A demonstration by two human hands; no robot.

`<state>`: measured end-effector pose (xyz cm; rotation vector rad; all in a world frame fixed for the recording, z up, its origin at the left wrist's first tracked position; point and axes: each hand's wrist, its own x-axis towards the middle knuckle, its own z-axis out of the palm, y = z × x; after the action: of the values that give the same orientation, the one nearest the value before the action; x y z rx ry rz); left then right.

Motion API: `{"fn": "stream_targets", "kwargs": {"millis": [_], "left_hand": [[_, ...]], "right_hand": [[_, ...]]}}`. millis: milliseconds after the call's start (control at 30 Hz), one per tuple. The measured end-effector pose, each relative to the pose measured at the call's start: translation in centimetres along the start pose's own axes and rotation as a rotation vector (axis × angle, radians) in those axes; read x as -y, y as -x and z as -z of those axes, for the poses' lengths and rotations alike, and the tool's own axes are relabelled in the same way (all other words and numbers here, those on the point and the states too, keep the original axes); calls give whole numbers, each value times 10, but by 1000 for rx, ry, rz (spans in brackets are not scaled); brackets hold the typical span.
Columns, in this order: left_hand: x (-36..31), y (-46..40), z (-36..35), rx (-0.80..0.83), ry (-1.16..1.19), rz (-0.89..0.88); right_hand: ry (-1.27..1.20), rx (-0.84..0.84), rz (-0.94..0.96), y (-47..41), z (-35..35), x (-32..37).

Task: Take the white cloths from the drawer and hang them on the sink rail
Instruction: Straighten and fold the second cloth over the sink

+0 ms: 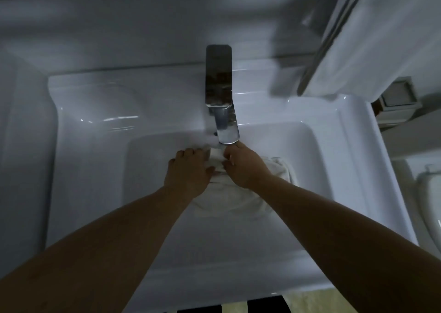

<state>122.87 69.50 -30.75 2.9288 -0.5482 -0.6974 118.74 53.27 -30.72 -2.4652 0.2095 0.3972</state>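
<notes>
A crumpled white cloth [229,198] lies in the basin of the white sink [95,145], just under the chrome tap's spout. My left hand [188,172] grips its left side with curled fingers. My right hand [243,167] grips the cloth's upper part beside it, thumb and fingers bunched into the fabric. Both hands sit close together over the basin's middle. At the upper right a metal rail [317,55] carries a white towel [381,33] draped over it.
The chrome tap [220,90] rises from the sink's back ledge, right above my hands. A small square holder [398,98] stands right of the sink, and a white toilet rim [427,193] shows at the far right edge. A dark opening lies below the sink's front edge.
</notes>
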Motion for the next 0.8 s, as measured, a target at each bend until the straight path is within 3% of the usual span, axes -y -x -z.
{"fn": "stream_targets", "kwargs": {"millis": [167,333,600,800], "left_hand": [[-3,57,56,-117,152,-121],[-22,116,134,-127,224,-319],[-43,174,253,-510,138,-337],[-46,200,330,-776,53,-348]], "right_hand": [[-190,74,26,42,59,40],[-87,218,195,81,139,92],[1,206,345,113,266,189],[-142,126,389,131,320,235]]}}
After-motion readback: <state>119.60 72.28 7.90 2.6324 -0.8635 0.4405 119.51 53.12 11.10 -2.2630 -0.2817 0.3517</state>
